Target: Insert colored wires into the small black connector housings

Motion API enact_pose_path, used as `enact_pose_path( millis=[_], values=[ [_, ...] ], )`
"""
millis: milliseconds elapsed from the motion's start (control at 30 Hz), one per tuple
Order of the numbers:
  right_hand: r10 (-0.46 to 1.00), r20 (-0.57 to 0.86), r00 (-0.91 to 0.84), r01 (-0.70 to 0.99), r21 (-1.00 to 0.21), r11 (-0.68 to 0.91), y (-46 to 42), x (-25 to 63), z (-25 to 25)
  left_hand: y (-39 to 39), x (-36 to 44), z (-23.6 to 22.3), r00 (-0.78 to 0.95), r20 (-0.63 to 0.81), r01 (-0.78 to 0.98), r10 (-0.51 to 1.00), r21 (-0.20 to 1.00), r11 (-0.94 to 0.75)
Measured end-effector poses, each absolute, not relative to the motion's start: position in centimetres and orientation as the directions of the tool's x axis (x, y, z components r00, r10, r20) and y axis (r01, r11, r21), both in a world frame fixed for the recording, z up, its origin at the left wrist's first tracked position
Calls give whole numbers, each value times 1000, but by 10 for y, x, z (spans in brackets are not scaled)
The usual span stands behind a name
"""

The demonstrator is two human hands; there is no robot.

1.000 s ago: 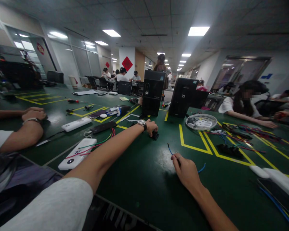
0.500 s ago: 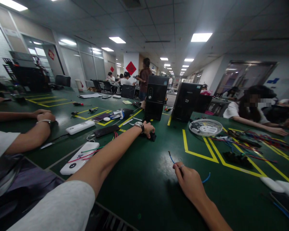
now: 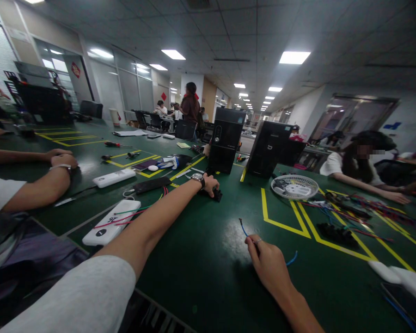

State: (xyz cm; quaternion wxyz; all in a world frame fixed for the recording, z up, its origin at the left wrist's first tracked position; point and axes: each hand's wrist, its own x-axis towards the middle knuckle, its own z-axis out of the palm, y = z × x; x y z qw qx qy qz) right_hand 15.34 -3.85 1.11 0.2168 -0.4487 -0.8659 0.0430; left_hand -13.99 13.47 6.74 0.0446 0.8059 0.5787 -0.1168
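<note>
My left hand (image 3: pixel 211 185), a watch on its wrist, reaches far forward over the table with its fingers curled over a small black block (image 3: pixel 218 196). The hand hides most of that block. In front of me my right hand (image 3: pixel 268 254) pinches a short blue wire (image 3: pixel 242 227). The wire has a dark tip at its front end, and its other end (image 3: pixel 292 258) sticks out behind the hand. Just beyond my left hand stands a black computer tower (image 3: pixel 224 143).
A second tower (image 3: pixel 270 149) stands to the right. Nearer are a white round basket (image 3: pixel 294 186), tangled wires (image 3: pixel 370 203) and black blocks (image 3: pixel 336 235). White power banks (image 3: pixel 111 223), a black bar (image 3: pixel 152 185) and a co-worker's arm (image 3: pixel 38 185) are on the left.
The view has shifted slightly. My left hand stays at the black block, and my right hand still holds the blue wire. A standing person in the background has moved left.
</note>
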Motion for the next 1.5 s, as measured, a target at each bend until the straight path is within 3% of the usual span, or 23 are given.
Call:
enact_pose_path(
  millis=[1267, 1400, 1500],
  values=[
    [768, 375, -519, 727, -279, 627, -39, 151, 10, 128, -146, 74, 303, -200, 952, 932, 17, -306],
    [784, 362, -505, 721, -322, 613, -40, 153, 11, 124, -149, 84, 324, -122, 946, 938, 39, -322],
    [798, 386, -463, 677, -428, 599, -39, 157, 16, 110, -144, 95, 365, -9, 928, 931, 75, -364]
  ],
)
